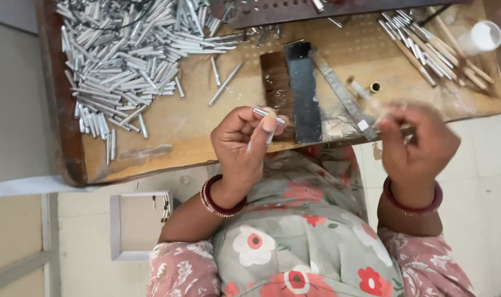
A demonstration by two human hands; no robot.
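My left hand (244, 144) is closed on a short silver metal tube (268, 115), pinched between thumb and fingers above the near edge of the wooden work board (168, 137). My right hand (414, 143) is blurred, its fingers curled together near the board's edge; something small may be in its fingertips, but I cannot tell. A large heap of similar silver tubes (129, 60) covers the board's far left.
A dark brush (277, 88), a black flat bar (304, 93) and a metal ruler (343, 96) lie mid-board. Wooden sticks and tubes (432, 44) and a white cup (482, 37) sit at the right. A perforated metal plate (294, 10) lies at the far edge. A white tray (135, 225) rests on the floor.
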